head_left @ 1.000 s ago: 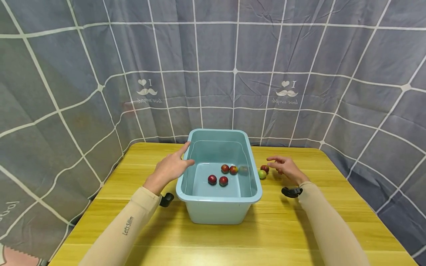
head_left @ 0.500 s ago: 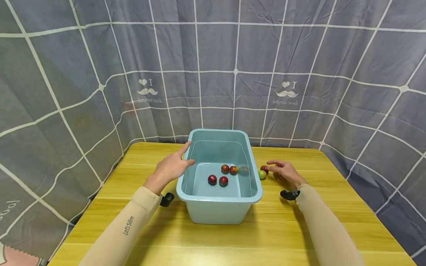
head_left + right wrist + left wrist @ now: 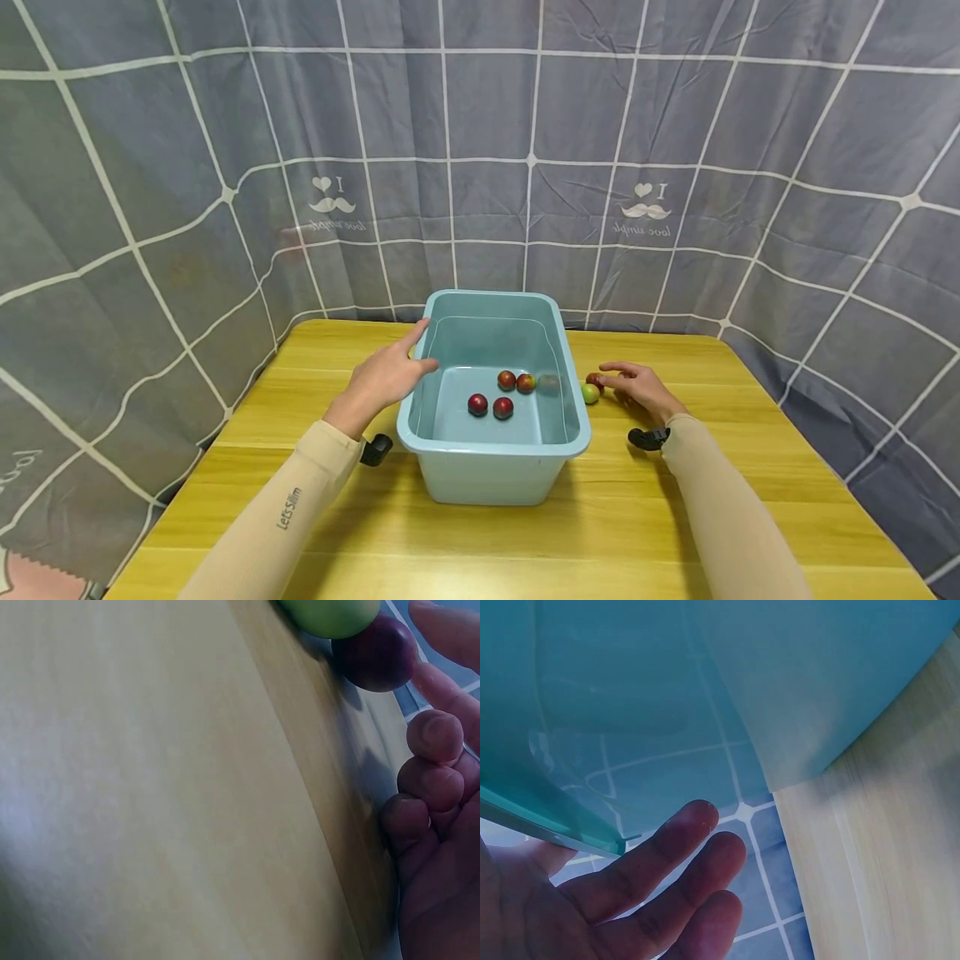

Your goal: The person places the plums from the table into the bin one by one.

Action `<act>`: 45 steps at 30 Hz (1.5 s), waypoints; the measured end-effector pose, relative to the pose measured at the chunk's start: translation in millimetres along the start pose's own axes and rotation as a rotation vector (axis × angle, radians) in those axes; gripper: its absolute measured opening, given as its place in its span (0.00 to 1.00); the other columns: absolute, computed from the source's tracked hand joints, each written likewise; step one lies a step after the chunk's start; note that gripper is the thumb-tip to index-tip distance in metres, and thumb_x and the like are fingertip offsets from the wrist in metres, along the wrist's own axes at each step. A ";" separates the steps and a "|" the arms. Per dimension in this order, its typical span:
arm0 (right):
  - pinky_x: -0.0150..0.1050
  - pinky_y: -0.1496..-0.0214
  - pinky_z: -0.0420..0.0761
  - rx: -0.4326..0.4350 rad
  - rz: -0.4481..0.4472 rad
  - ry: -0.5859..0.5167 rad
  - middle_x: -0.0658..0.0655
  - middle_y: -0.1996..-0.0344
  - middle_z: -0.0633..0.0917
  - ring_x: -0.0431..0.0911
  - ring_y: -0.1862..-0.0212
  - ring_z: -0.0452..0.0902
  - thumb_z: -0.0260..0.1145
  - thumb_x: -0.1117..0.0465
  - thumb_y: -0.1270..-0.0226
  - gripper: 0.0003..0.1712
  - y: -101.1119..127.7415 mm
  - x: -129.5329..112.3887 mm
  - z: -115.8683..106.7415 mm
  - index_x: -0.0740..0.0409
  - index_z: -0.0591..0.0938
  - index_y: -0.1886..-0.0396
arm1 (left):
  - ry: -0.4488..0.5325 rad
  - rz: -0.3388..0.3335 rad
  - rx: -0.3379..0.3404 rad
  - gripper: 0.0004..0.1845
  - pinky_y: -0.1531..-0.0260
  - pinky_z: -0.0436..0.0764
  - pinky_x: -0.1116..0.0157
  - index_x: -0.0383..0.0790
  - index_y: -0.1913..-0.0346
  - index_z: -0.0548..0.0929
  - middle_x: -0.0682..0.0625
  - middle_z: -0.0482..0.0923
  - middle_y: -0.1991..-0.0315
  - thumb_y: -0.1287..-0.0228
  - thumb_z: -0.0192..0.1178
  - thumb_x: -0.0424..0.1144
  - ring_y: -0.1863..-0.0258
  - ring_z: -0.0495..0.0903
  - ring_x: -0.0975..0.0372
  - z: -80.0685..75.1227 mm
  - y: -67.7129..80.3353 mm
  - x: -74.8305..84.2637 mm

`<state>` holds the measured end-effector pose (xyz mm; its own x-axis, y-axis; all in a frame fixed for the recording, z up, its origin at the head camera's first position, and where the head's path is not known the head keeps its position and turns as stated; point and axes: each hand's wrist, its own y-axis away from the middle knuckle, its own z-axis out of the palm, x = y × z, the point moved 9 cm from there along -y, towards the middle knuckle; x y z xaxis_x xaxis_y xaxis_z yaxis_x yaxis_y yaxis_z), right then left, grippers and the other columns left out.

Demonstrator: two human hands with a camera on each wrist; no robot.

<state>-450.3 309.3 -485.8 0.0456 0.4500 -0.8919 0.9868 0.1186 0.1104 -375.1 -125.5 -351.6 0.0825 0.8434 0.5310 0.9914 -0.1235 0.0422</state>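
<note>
A light blue plastic tub (image 3: 491, 479) stands mid-table with several red fruits (image 3: 503, 407) on its floor. My left hand (image 3: 392, 375) rests on the tub's left rim with straight fingers (image 3: 671, 847) against the wall (image 3: 705, 690). To the right of the tub lie a green fruit (image 3: 590, 393) and a dark red fruit (image 3: 595, 380). My right hand (image 3: 636, 385) lies just right of them, fingers loosely curled (image 3: 431, 739), its forefinger at the dark fruit (image 3: 375, 656). The green fruit (image 3: 330, 611) sits beside it. Neither hand holds anything.
The yellow wooden table (image 3: 525, 542) is backed by a grey checked curtain (image 3: 525, 167) close behind the tub. Black wrist camera mounts (image 3: 647, 437) sit on both forearms. The table's edges run near on the left and right.
My right hand has slid slightly left and lower, its fingertips reaching the dark red fruit. The left hand and tub have stayed put.
</note>
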 end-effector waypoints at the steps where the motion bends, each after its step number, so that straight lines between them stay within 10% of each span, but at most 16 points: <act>1: 0.35 0.63 0.70 0.002 0.005 0.003 0.53 0.69 0.79 0.45 0.70 0.70 0.69 0.47 0.32 0.36 -0.4 0.1 0.0 0.60 0.75 0.30 | -0.001 0.000 0.001 0.42 0.61 0.78 0.50 0.69 0.19 0.45 0.42 0.66 0.26 0.32 0.51 0.61 0.37 0.76 0.41 -0.2 -0.1 0.1; 19: 0.33 0.63 0.70 0.014 0.007 0.031 0.49 0.60 0.87 0.43 0.67 0.71 0.71 0.49 0.33 0.28 -6.5 4.3 2.2 0.61 0.82 0.39 | 0.005 -0.002 -0.003 0.42 0.59 0.79 0.48 0.70 0.19 0.45 0.42 0.66 0.25 0.32 0.50 0.61 0.34 0.73 0.40 1.2 0.2 -1.4; 32: 0.40 0.46 0.67 0.009 0.007 0.041 0.61 0.40 0.83 0.50 0.48 0.70 0.70 0.46 0.33 0.29 -4.7 3.4 -0.2 0.61 0.83 0.40 | 0.004 0.001 -0.003 0.42 0.59 0.78 0.48 0.70 0.19 0.45 0.42 0.65 0.25 0.32 0.50 0.62 0.34 0.73 0.40 -0.5 0.0 -0.4; 45: 0.36 0.55 0.70 -0.014 -0.004 0.042 0.48 0.61 0.86 0.46 0.59 0.71 0.69 0.47 0.32 0.27 -0.8 -10.5 -5.5 0.60 0.82 0.41 | 0.016 -0.003 -0.008 0.42 0.71 0.75 0.57 0.68 0.19 0.46 0.41 0.67 0.26 0.32 0.51 0.61 0.39 0.78 0.42 -0.2 0.0 -0.6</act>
<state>-452.4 309.3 -474.1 0.0345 0.4865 -0.8730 0.9847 0.1326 0.1128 -375.2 -126.1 -351.7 0.0777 0.8352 0.5445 0.9908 -0.1254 0.0510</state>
